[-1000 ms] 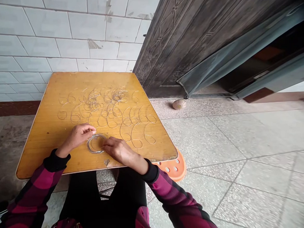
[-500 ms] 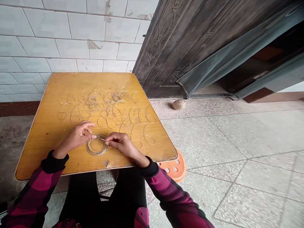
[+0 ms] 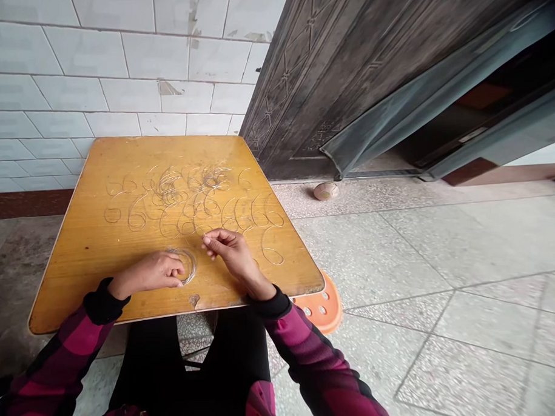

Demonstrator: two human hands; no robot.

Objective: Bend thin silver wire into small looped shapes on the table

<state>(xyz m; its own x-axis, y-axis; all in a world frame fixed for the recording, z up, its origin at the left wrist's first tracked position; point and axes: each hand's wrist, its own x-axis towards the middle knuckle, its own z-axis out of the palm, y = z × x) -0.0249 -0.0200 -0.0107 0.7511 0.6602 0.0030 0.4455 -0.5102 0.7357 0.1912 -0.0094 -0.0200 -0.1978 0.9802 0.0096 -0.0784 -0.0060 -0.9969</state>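
Observation:
A coil of thin silvery wire (image 3: 191,268) lies near the front edge of the wooden table. My left hand (image 3: 150,273) rests over the coil's left side, its fingers curled down onto it and hiding that part. To the right and a little farther back, my right hand (image 3: 231,253) is pinched, thumb against forefinger, on a thin strand of wire whose full length I cannot make out. Several loose curled wire pieces (image 3: 136,220) are spread beyond both hands, tangled together more thickly toward the back.
The wooden table (image 3: 79,269) has a chipped spot at its front edge and backs onto a white tiled wall (image 3: 154,54). An orange stool (image 3: 324,309) sits partly under the right corner. On the floor near the dark door (image 3: 301,110) lies a rounded stone-like object (image 3: 326,191).
My right hand has moved up and right, away from the coil, with the wire strand. My left hand has come down, its fingers curling over the coil's left side.

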